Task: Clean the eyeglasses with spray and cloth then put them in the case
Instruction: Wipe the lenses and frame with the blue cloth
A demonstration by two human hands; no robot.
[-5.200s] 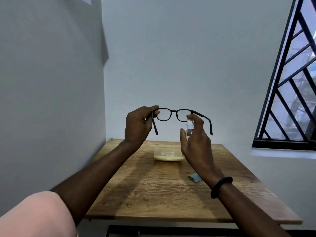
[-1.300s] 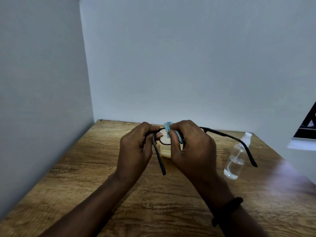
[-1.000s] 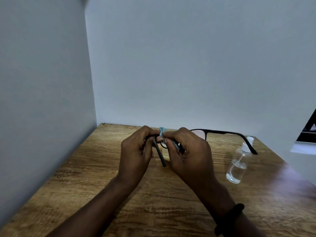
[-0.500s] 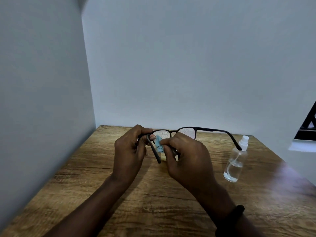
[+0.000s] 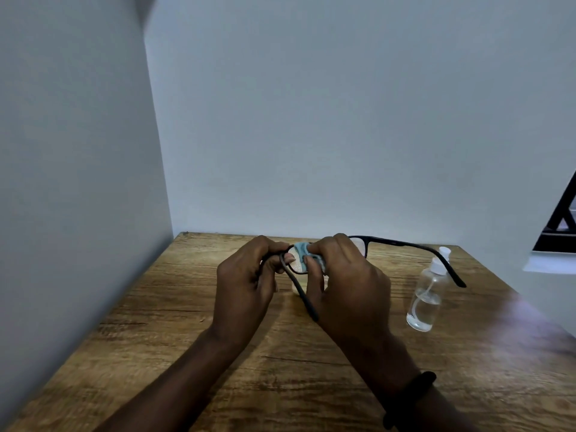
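So the glasses are up off the worktop, held over the middle of it, closer to the far edge. The front of the frame runs left to right and the lenses face the back wall. Both arms are unfolded: one slants down between the hands toward the person, and the other reaches right and passes in front of the spray bottle's cap.

The left hand has a tight grip on the frame's left corner by the hinge. The right hand's grip pinches a light blue cloth around the left lens, thumb on the near side.

The bottle is clear with some liquid at the bottom, and it stands upright toward the far right corner. A pale case peeks out between the hands but is mostly hidden. There's a black band on the right wrist.
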